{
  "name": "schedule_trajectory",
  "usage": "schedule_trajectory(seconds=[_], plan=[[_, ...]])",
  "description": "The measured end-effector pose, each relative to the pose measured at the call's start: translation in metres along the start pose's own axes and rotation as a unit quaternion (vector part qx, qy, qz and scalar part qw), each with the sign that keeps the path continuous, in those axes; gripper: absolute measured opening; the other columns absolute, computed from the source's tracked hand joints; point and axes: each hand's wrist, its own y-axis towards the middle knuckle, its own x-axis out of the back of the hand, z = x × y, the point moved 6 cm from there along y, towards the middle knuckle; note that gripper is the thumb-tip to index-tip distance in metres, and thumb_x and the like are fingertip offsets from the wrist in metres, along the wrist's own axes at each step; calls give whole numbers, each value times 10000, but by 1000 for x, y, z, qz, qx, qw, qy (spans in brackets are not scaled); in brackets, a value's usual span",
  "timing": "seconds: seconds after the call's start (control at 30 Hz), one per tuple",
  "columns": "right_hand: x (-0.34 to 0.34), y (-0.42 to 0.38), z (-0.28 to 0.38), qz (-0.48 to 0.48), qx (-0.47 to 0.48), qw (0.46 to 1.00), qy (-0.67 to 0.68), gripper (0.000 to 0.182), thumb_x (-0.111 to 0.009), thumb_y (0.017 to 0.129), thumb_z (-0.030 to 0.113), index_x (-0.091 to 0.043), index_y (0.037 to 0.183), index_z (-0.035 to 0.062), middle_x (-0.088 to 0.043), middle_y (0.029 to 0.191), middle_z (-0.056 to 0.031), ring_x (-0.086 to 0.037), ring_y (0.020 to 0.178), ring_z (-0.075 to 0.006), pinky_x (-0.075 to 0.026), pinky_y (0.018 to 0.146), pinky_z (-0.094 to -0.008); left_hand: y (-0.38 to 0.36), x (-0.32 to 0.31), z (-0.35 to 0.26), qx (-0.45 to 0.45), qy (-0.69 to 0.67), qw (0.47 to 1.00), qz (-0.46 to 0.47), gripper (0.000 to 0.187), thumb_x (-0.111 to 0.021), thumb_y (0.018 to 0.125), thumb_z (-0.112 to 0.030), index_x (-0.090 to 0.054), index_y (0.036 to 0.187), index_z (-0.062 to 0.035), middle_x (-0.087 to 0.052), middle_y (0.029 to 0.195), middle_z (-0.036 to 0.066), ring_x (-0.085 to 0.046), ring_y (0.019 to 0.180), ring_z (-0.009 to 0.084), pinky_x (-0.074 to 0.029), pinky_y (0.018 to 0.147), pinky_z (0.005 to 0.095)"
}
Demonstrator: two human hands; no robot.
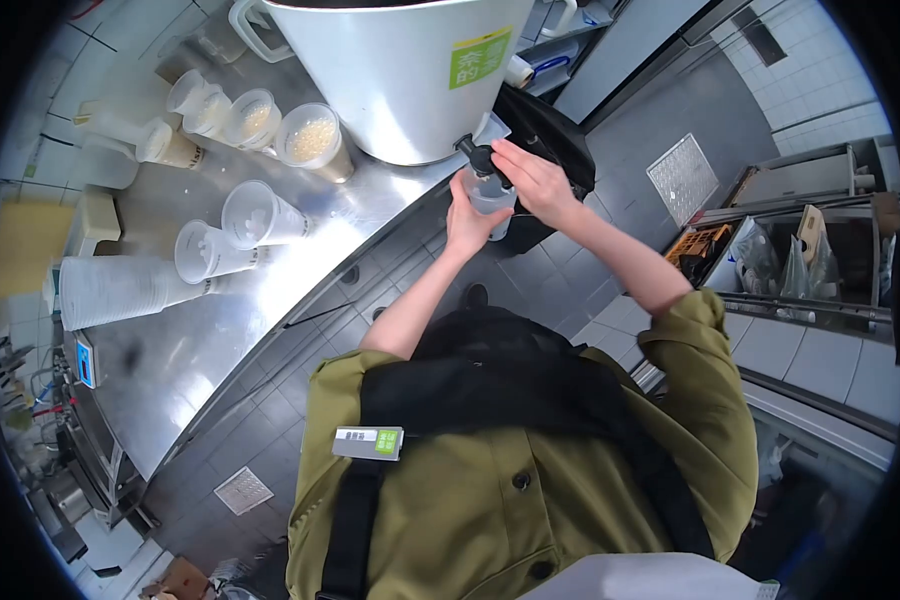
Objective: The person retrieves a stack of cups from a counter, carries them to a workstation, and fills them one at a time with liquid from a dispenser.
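cup [492, 203] just off the worktop [223, 340]'s far right edge, beneath black tap [478, 156] of white urn [400, 75]; mouth toward tap, long axis running down from it. clear, plain walls. left hand [467, 215]: fingers grasping cup. right hand [537, 184]: fingers extended at tap, grip can't be told.

Cup [490, 203]: was translucent plastic, held directly beneath the tap; whether it contained anything could not be made out.
Tap [478, 157]: was black, jutting from low on the white dispenser [400, 95].
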Motion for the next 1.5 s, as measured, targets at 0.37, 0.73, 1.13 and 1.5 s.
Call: schedule_trajectory(seconds=[0.37,0.73,1.13,1.5], plan=[[-4,-14,7,-28,7,995,93,447,-542,642,-145,-582,1077,-53,-552,1201,-189,-539,1129,-333,-469,919,-378,-3,14,1,6,20,997,-70,940,-817,596,-175,-214,1309,-73,-521,1178,219,-538,1077,381,-441,896,418],[-3,-13,7,-60,15,994,92,369,-556,701,-141,-583,1062,-68,-558,1186,-207,-553,1105,-344,-477,913,-377,-4,18,4,10,64,996,-67,925,-835,573,-206,-296,1312,-71,-516,1221,174,-531,1108,332,-439,918,401],[-4,-15,5,-71,10,994,84,355,-532,722,-76,-592,1068,-27,-577,1171,-175,-565,1096,-317,-492,895,-364,-2,17,1,54,65,996,-34,961,-813,595,-288,-277,1348,-26,-544,1195,180,-553,1092,315,-440,928,386],[-4,-15,7,-53,3,995,87,382,-530,710,-102,-577,1084,-39,-554,1204,-177,-542,1128,-312,-479,909,-365,3,16,17,59,45,997,3,921,-830,583,-234,-309,1321,-52,-537,1209,187,-535,1120,321,-430,946,389]])
